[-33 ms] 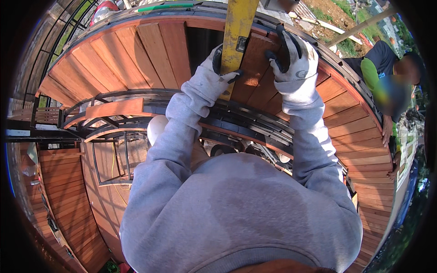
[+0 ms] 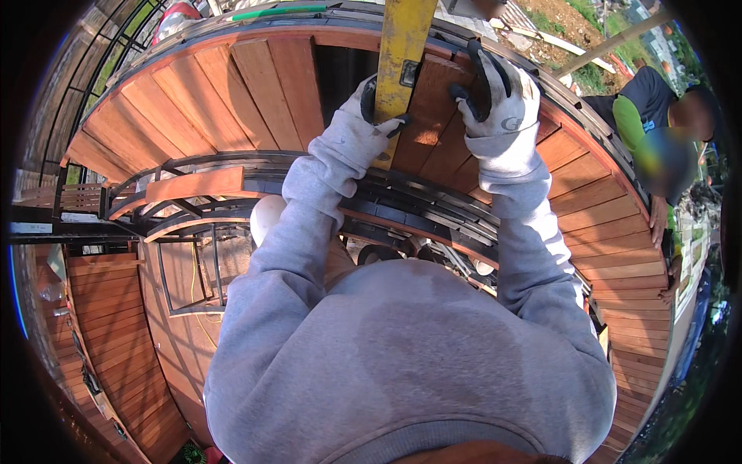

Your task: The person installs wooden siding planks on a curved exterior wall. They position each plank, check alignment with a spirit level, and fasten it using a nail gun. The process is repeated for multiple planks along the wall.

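My left hand, in a white and dark work glove, is closed on the lower part of a yellow spirit level. Its thumb lies across the level's near end; the other fingers go down along the left side. The level stretches away across the curved row of reddish wooden boards, beside a dark gap between boards. My right hand, gloved alike, is over the boards right of the level. Thumb and forefinger stand wide apart with nothing visible between them; the remaining fingers are partly hidden.
A short curved wooden piece rests on the black metal frame nearer me. At the right, a person in a dark and green top has hands at the boards' outer edge. A lower plank deck shows at lower left.
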Tool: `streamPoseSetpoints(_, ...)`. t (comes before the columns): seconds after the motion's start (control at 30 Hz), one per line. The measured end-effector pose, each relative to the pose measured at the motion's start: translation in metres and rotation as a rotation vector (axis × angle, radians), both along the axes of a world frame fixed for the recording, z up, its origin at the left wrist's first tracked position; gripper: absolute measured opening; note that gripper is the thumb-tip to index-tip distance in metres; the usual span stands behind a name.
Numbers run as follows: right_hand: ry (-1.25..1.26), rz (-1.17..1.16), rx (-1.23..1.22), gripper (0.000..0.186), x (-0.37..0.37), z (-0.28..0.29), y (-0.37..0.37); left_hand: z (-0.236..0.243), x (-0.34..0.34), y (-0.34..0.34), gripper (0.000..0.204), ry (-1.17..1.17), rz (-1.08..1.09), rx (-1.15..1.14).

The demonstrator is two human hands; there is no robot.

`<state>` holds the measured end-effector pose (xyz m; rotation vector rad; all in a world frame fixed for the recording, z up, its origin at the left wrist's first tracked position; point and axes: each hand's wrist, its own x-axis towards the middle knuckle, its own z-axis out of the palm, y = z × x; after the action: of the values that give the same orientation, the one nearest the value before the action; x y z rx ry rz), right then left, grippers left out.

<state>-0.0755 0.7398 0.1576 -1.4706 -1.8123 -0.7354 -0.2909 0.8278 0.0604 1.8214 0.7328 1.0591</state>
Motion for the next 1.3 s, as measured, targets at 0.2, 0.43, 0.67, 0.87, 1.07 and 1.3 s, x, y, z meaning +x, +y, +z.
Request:
streamPoseSetpoints(0.2,-0.017,-0.016,0.012,0.071,-0.001,-0.004,0.003,-0.006,-0.005,-0.009,0.045,-0.129,0.022,-0.085)
streamPoseSetpoints(0.43,0.002,0.060,0.022,0.073,0.002,-0.004,0.002,0.068,-0.091,-0.072,0.030,-0.629,0.303,-0.202)
streamPoseSetpoints(0.67,-0.064,0.019,0.041,0.077,-0.006,0.002,0.007,0.007,-0.206,-0.059,0.018,-0.496,1.066,-0.140)
streamPoseSetpoints(0.87,-0.109,0.059,0.093,0.073,-0.001,0.000,0.011,-0.085,-0.253,-0.031,0.027,-0.437,1.359,-0.378)
streamPoseSetpoints(1.07,-0.094,0.079,0.109,0.076,0.009,-0.011,0.014,-0.155,-0.327,0.005,0.027,1.333,1.143,-0.385)
streamPoseSetpoints(1.3,-0.040,0.010,0.028,0.072,0.010,-0.009,0.001,-0.142,-0.341,0.045,0.026,1.613,0.889,-0.355)
